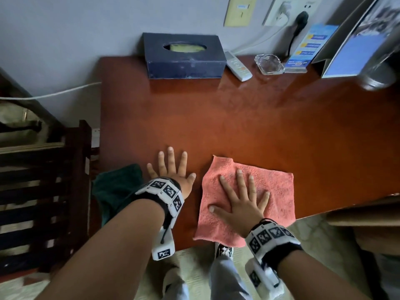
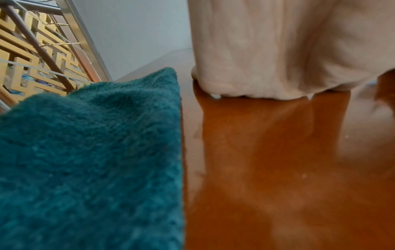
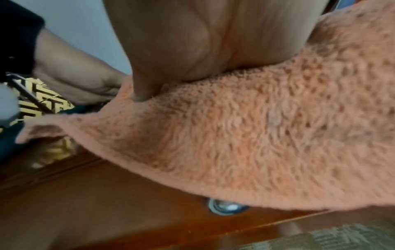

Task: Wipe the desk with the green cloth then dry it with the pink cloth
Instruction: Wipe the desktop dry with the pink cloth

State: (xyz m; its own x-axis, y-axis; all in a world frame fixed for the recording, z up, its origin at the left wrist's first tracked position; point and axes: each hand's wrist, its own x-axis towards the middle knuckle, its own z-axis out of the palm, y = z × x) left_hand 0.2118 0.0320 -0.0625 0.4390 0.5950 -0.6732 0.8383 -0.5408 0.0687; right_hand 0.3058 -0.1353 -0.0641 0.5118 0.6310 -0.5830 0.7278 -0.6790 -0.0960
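Note:
The pink cloth (image 1: 270,191) lies spread flat near the front edge of the reddish-brown desk (image 1: 238,118). My right hand (image 1: 240,198) presses flat on it with fingers spread; the right wrist view shows the palm (image 3: 203,42) bearing down on the pink cloth (image 3: 256,135), whose front corner overhangs the desk edge. My left hand (image 1: 171,167) rests flat on the bare desk, fingers spread, to the left of the pink cloth. The green cloth (image 1: 114,191) lies crumpled at the desk's front left corner beside my left wrist, close up as the green cloth (image 2: 89,152) in the left wrist view.
A dark blue tissue box (image 1: 184,57), a white remote (image 1: 238,66), a glass ashtray (image 1: 269,64), a blue leaflet (image 1: 307,48) and a standing card (image 1: 355,48) line the back by the wall. A metal cup (image 1: 378,76) stands far right. A dark wooden rack (image 1: 43,191) stands to the left.

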